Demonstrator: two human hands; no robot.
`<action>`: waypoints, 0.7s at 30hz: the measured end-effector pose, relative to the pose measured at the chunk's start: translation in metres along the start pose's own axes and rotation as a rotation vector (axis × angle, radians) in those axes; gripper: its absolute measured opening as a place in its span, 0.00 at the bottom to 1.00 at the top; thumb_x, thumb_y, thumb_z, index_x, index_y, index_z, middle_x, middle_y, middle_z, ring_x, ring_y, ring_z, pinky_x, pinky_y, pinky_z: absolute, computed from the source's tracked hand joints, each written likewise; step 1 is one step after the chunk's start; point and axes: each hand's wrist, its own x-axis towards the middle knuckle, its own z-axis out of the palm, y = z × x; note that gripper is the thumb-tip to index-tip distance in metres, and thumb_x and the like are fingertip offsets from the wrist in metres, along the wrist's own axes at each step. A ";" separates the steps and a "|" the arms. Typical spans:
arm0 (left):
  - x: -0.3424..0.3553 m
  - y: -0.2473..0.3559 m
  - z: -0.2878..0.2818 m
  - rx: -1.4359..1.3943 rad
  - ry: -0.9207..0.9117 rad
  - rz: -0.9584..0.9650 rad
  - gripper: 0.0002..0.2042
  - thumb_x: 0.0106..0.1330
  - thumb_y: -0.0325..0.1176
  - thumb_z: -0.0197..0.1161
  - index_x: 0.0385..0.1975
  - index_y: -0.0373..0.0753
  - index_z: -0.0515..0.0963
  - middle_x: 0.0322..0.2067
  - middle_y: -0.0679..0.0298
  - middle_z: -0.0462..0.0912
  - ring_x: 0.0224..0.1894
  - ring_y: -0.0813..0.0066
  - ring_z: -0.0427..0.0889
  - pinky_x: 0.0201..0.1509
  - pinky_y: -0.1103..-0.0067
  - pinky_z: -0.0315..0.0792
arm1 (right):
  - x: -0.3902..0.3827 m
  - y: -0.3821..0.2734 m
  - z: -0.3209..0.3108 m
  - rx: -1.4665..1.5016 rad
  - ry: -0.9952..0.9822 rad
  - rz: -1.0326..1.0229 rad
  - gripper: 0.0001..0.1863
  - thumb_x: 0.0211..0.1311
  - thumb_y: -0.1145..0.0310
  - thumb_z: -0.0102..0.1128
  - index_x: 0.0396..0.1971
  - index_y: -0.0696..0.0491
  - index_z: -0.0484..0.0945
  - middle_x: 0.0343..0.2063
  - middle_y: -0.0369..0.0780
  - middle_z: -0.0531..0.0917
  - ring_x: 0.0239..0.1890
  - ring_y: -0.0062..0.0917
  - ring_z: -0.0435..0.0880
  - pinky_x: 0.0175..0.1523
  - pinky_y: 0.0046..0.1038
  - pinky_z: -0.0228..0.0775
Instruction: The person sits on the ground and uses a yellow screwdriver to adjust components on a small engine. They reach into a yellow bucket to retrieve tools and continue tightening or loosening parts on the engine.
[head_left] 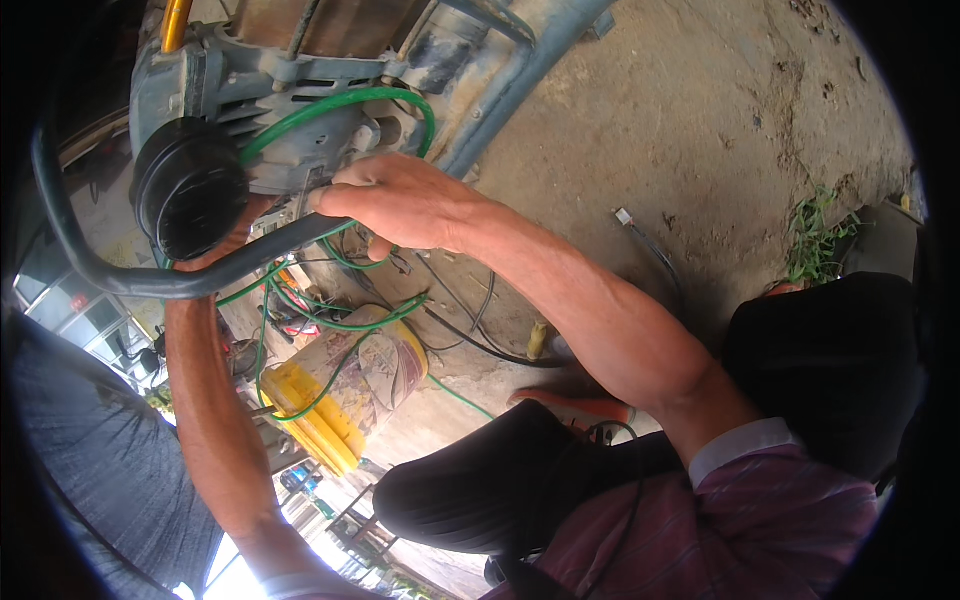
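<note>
A grey, dusty machine housing (285, 85) with slotted vents fills the upper left. In front of it sits a black round canister (192, 190), with a bent dark tube (130, 278) curving below. My right hand (395, 195) is closed at the tube's right end, thumb and fingers pinched by a small thin metal piece against the housing; what exactly they grip is hidden. My left hand (235, 240) reaches up behind the canister and tube, its fingers mostly covered. A green hose (345, 100) arches over the housing just above my right hand.
Below my hands lie loose green tubing (375, 325) and black cables (470, 345). A yellow and whitish bucket (335, 390) stands there. A cable with a white connector (625, 217) lies on the dirt ground. A blue-grey frame bar (520, 90) runs along the machine's right side.
</note>
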 end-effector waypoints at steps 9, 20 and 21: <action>0.004 0.019 -0.006 0.624 -0.154 -0.053 0.13 0.63 0.32 0.72 0.46 0.40 0.82 0.40 0.69 0.85 0.45 0.74 0.80 0.55 0.77 0.70 | -0.001 0.000 0.004 -0.003 0.074 -0.036 0.31 0.61 0.42 0.57 0.31 0.62 0.83 0.27 0.47 0.86 0.29 0.36 0.91 0.40 0.36 0.82; -0.002 -0.073 -0.013 -0.421 -0.029 -0.023 0.23 0.60 0.25 0.76 0.55 0.37 0.78 0.45 0.64 0.85 0.47 0.72 0.82 0.54 0.72 0.79 | 0.003 0.004 0.008 -0.019 0.077 -0.059 0.32 0.61 0.42 0.57 0.35 0.63 0.83 0.24 0.48 0.86 0.29 0.36 0.91 0.41 0.37 0.81; -0.002 -0.058 -0.012 -0.254 -0.009 0.016 0.23 0.59 0.27 0.77 0.54 0.36 0.79 0.45 0.63 0.86 0.48 0.71 0.82 0.55 0.72 0.77 | 0.002 0.003 0.007 -0.020 0.084 -0.064 0.33 0.61 0.41 0.57 0.35 0.63 0.83 0.24 0.48 0.86 0.29 0.36 0.91 0.42 0.37 0.81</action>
